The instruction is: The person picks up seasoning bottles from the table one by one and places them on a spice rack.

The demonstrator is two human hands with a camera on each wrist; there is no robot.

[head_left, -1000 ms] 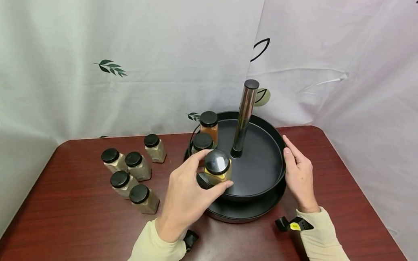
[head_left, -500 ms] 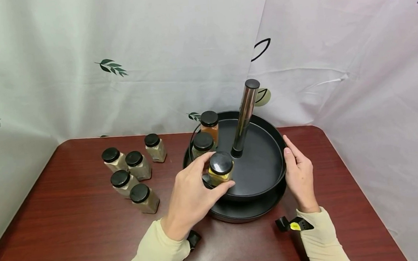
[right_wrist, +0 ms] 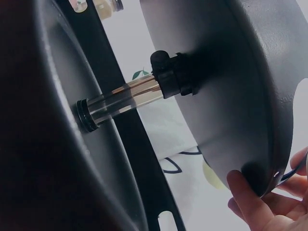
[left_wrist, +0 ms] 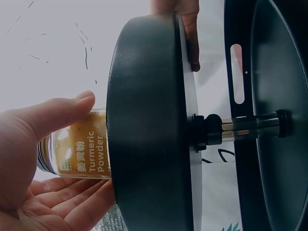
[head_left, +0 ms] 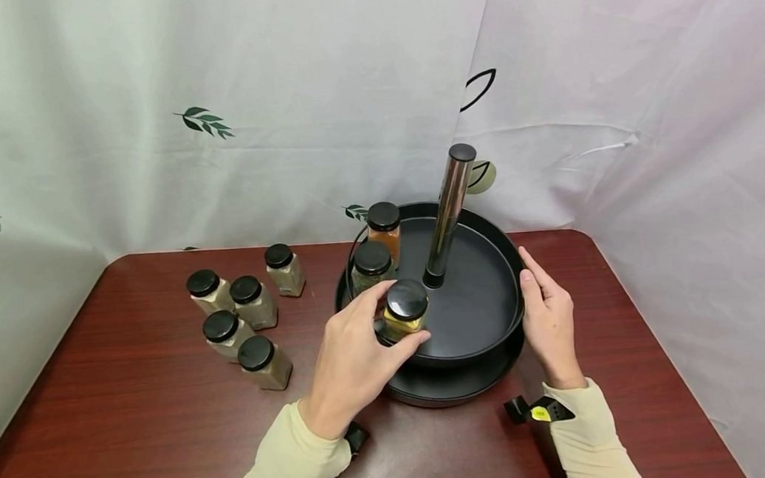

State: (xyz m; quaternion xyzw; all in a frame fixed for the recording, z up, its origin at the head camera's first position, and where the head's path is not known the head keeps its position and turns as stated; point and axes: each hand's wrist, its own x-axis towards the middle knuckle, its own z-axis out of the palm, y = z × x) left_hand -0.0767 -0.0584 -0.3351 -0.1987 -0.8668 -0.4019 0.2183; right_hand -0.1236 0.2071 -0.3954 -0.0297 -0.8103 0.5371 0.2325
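My left hand (head_left: 351, 360) holds a square jar of turmeric powder (head_left: 405, 308) between thumb and fingers, at the left front of the round black upper tray (head_left: 481, 310). Its "Turmeric Powder" label shows in the left wrist view, where the jar's base (left_wrist: 91, 144) drops behind the tray's rim. An orange spice jar (head_left: 385, 231) and a jar of dried green herbs (head_left: 371, 268) stand in the tray just beyond. On the right, my right hand (head_left: 551, 316) grips the tray's rim, its thumb (right_wrist: 245, 192) against the underside in the right wrist view.
Below lies a matching lower tray (head_left: 443, 394), joined by a tube. From the upper tray's centre rises a shiny post (head_left: 446, 220). Several black-lidded jars (head_left: 268, 365) of pale powder stand on the red-brown table (head_left: 134, 404) at left. White cloth (head_left: 294, 112) hangs behind.
My left hand has brought the turmeric jar slightly to the right and lower towards the upper tray, the last half second showing only a small shift. My right hand stays on the rim.
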